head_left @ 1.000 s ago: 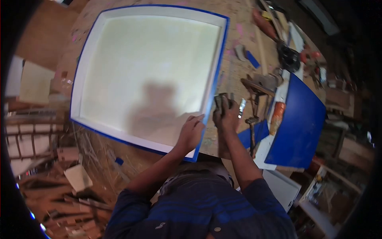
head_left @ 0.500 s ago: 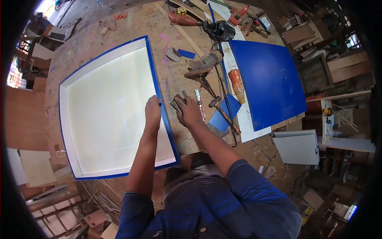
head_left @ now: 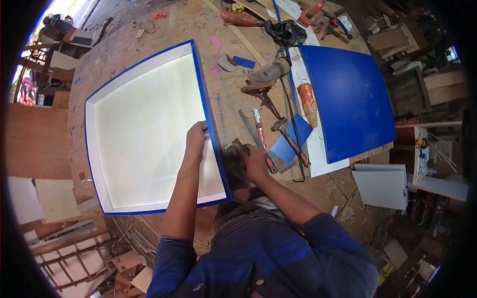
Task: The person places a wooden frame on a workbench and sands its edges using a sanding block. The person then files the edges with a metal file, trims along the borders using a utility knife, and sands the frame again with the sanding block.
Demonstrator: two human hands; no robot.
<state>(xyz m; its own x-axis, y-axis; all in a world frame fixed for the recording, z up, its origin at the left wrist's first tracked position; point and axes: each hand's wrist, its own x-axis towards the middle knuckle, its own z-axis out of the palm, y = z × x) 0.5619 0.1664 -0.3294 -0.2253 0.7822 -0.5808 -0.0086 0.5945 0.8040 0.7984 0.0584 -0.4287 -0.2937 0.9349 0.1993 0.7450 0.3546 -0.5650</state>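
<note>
A large shallow box (head_left: 212,134) with white inner walls and a blue rim lies open side up on the workbench. My left hand (head_left: 195,141) is closed over its right wall, fingers curled at the blue edge. Just outside that wall, my right hand (head_left: 254,166) grips a small dark block (head_left: 235,147), partly hidden by the fingers and slightly blurred. Beside the right hand lie a flat file (head_left: 257,141) with a red-and-black handle and a red-and-white cutter knife (head_left: 258,120). A hammer (head_left: 293,141) rests farther right across a small blue sheet (head_left: 286,151).
A worn angle grinder (head_left: 268,75) with a cord sits beyond the knife. At the right is a large blue panel (head_left: 348,99), with an orange-handled tool (head_left: 307,102) by its edge. A red drill (head_left: 241,18) and a black plastic bag (head_left: 288,34) lie at the back.
My right hand has moved toward me along the box's right wall with the block. The file, earlier mostly covered by that hand, now shows. The whole view has shifted slightly.
</note>
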